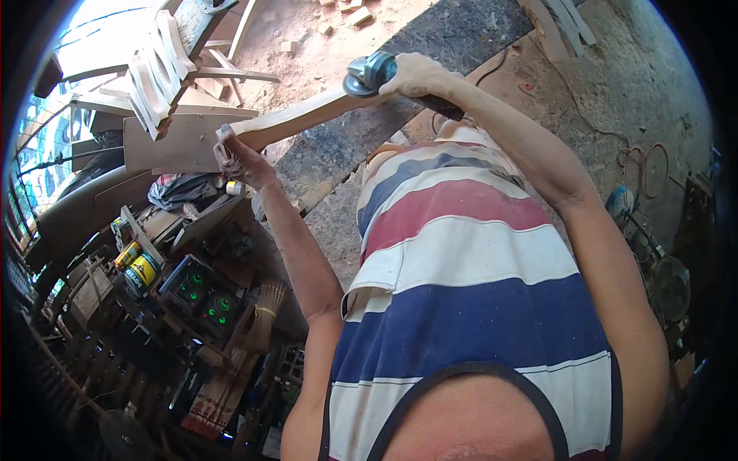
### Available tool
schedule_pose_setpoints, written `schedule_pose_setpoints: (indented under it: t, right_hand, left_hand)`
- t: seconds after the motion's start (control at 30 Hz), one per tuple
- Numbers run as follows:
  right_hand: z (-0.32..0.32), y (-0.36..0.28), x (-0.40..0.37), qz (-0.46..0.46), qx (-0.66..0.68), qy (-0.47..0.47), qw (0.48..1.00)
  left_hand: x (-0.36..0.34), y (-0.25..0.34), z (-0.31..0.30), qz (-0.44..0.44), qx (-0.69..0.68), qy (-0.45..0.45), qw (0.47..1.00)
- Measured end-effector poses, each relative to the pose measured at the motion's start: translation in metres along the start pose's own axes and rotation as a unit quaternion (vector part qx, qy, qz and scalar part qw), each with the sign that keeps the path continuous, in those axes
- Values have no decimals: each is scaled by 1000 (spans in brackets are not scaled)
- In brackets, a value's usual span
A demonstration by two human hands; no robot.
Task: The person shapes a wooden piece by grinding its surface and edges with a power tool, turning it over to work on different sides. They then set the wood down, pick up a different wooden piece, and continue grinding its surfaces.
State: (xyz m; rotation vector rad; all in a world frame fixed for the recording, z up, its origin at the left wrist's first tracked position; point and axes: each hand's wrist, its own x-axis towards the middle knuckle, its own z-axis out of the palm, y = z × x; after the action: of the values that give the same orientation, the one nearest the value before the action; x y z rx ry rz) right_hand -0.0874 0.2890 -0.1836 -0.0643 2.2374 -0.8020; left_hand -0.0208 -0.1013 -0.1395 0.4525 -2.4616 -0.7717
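A curved pale wooden piece [300, 115] lies slantwise across a dark, dusty plank bench [327, 154]. My left hand [244, 163] is closed around its near-left end, thumb up at the edge. An angle grinder [372, 71] with a teal head and dark body is gripped in my right hand [419, 75]. Its round disc sits right at the other end of the wood, overlapping the top face in this view. Part of the grinder's body is hidden behind my right hand and wrist.
Curved wooden pieces [157, 73] are stacked at upper left, with more [557, 31] at upper right. Small wood offcuts [357, 17] lie on the dusty floor. A cable [492, 67] runs by the bench. Yellow cans [141, 270] and a speaker box [201, 292] crowd the lower left.
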Motion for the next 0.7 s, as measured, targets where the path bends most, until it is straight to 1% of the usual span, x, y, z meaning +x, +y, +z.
schedule_pose_setpoints:
  t: [0.03, 0.1, 0.17, 0.2, 0.23, 0.3, 0.33, 0.37, 0.43, 0.5, 0.57, 0.67, 0.7]
  right_hand:
    - [-4, 2, -2, 8, -5, 2, 1000]
    - [-2, 7, 4, 10, 28, 2, 1000]
    - [5, 6, 8, -3, 49, -16, 999]
    - [2, -4, 1, -16, 54, -31, 998]
    - [3, -14, -5, -30, 61, -45, 997]
    - [13, -29, -7, -82, 106, -41, 990]
    - [13, -43, -14, -107, 127, -39, 985]
    - [8, -54, -22, -113, 152, -58, 980]
    - [6, -73, -29, -129, 184, -77, 971]
    - [11, -87, -26, -134, 200, -77, 968]
    - [13, -89, -24, -132, 208, -81, 966]
    - [14, -87, -24, -125, 201, -82, 968]
    - [15, -84, -21, -123, 196, -80, 969]
  left_hand:
    - [1, -3, -2, 3, 10, -6, 1000]
    - [1, -1, -3, 1, 8, -13, 1000]
    - [-3, 11, -3, 15, -30, 13, 999]
    - [-4, 20, -2, 25, -48, 27, 998]
    - [-5, 21, -3, 24, -47, 18, 998]
    - [-4, 13, 1, 42, -48, 20, 998]
    - [-4, 28, -1, 33, -62, 17, 997]
    - [-4, 42, -3, 25, -75, 15, 997]
    - [-3, 30, 1, 74, -26, 23, 997]
    - [-3, 30, 1, 81, -28, 29, 996]
    - [-4, 41, 3, 44, -84, 31, 995]
    - [-5, 38, 0, 22, -66, 24, 997]
    - [-4, 35, 0, 32, -58, 24, 998]
